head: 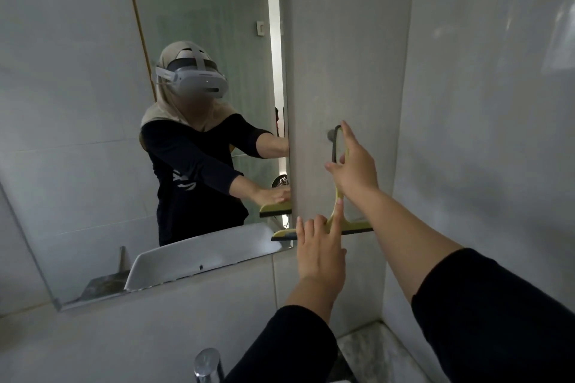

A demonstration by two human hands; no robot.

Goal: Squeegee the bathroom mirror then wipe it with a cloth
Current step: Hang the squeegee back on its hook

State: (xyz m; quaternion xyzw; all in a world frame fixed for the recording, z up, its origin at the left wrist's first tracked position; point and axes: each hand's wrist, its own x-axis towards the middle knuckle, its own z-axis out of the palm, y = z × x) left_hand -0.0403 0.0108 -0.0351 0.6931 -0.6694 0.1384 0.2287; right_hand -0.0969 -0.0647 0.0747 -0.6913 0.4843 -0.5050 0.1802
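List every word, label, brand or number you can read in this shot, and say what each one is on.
No text can be read.
White print on the black top reflected in the mirror: mirrored and blurred, unreadable.
Squeegee, headset and tap: no marking shows.

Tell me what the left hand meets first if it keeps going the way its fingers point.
Most likely the yellow squeegee with the black rubber blade: the left hand points up at its head, index finger already on or near it. Beyond is the pale wall. Depth is unclear.
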